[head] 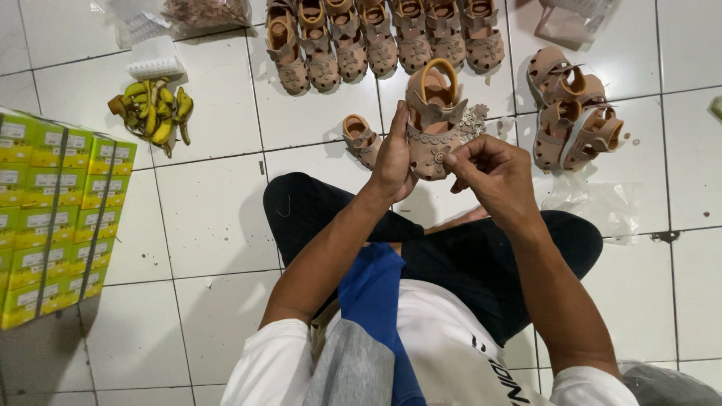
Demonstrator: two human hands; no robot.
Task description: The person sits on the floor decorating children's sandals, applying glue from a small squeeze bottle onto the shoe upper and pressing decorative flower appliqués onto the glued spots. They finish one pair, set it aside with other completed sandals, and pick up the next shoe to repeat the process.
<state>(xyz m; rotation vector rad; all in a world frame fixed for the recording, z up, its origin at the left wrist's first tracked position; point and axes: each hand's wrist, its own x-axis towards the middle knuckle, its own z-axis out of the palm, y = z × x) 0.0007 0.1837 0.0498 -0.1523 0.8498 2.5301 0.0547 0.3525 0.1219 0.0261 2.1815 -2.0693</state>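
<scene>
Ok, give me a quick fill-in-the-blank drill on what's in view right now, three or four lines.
1. The left hand holds a pinkish-tan child's ____ above the floor.
2. The right hand pinches at the toe of the sandal, beside its ____-shaped ornament.
3. Near the stack of yellow-green boxes lie ____ peels on the tiled floor.
4. The row of sandals lies along the ____ edge of the picture.

Missing words: sandal; flower; banana; top

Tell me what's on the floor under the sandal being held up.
Below the held sandal, white floor tile, a flower-shaped trim piece and a small sandal show. The left hand and right hand hide the rest.
</scene>
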